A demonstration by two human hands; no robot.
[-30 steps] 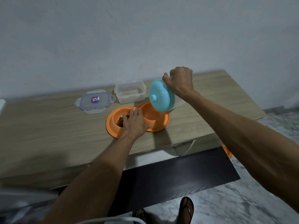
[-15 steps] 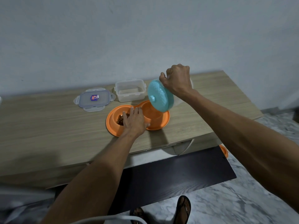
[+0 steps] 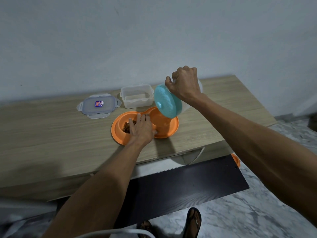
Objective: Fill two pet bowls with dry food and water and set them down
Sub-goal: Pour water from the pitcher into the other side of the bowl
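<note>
Water jug (image 3: 167, 102), clenched in the right hand (image 3: 186, 85), has tipped steeper over the orange double bowl's (image 3: 171, 128) empty side on the counter (image 3: 51, 131) (kibble (image 3: 126, 127) fills the other), left hand (image 3: 140, 128) spread flat steadying it.

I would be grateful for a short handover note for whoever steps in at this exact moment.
Left hand: flat on the orange double bowl, steadying it on the wooden table.
Right hand: gripping the jug with the teal lid, tipped over the right well.
Done: dry food in the left well; empty clear container and its lid lie behind.
Left: finish the water (level unclear), set the jug and bowl down.
</note>
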